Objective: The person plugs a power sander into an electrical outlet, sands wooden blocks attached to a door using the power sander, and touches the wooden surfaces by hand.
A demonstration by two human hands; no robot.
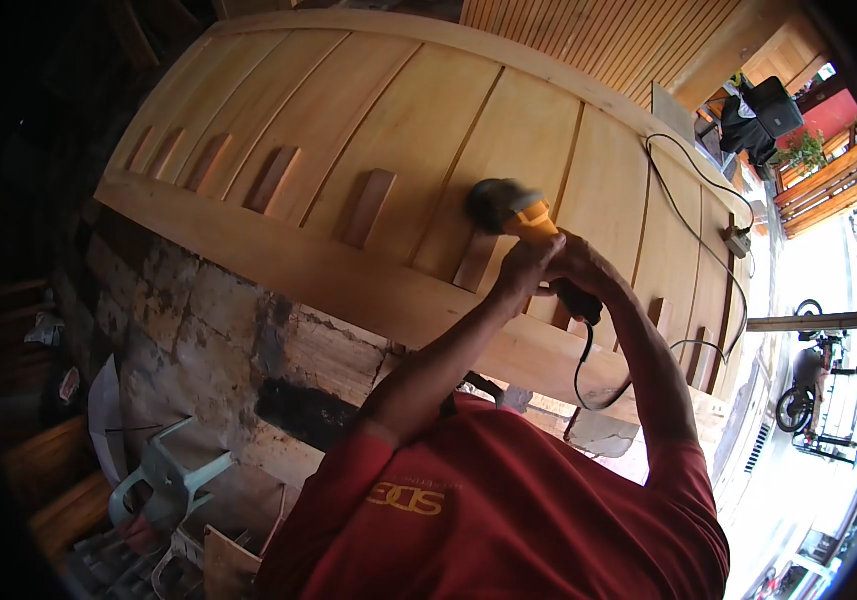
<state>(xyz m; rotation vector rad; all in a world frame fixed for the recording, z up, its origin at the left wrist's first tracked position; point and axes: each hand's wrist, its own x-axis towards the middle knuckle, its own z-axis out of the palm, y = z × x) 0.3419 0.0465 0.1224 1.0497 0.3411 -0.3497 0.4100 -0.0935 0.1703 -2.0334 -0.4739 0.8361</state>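
Note:
Both my hands are wrapped round a yellow and black angle grinder (532, 214), whose dark round head is blurred and lies against a large wooden panel (429, 110). My left hand (527, 268) is closed on the body just behind the yellow part. Close beside it, my right hand (585, 268) grips farther back, near the black rear end; some fingers are hidden. A black cord (579, 375) loops from the grinder's back end and over the panel. Several short wooden blocks (370, 207) stand in a row along the panel's near side.
A pale green plastic chair (174, 465) stands at lower left, on the stained floor (199, 310). The cord runs to a plug or socket (738, 240) at the panel's right end. Slatted wood (589, 40) lies beyond. A motorbike (807, 390) is outside at right.

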